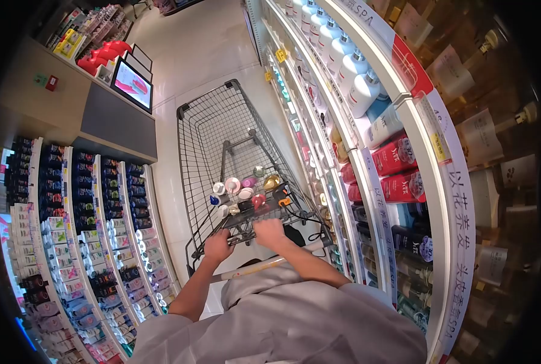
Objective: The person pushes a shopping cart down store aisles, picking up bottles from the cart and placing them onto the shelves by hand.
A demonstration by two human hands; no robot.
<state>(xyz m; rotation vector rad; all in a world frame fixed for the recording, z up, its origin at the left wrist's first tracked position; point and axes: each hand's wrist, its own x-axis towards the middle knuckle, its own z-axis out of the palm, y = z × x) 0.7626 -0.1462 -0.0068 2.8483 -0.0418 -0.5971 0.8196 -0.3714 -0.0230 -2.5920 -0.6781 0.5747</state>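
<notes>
Right-hand shelving (461, 242) is the largest item: close-set stock, with white pump bottles (364, 94) on an upper tier. Left-hand shelving (96, 206) likewise carries packed rows. Between them, a wire shopping cart (205, 145) on the aisle floor, its far part showing mostly bare mesh. A lit screen (132, 85) sits on a counter beyond. Both forearms pass over the cart's handlebar (264, 266); left hand (219, 245) and right hand (270, 234) lie ahead of it, at the basket's near end. Fingers of both look curled over that end; undersides hidden, so cannot tell whether either grip is fully closed. Progress, judged: a mixed cluster of items is already in the cart, heaped toward the hands, including a pink-topped container (233, 185), a gold item (271, 182) and a red item (258, 201). Neither hand visibly holds stock. Amount remaining: undetermined.
</notes>
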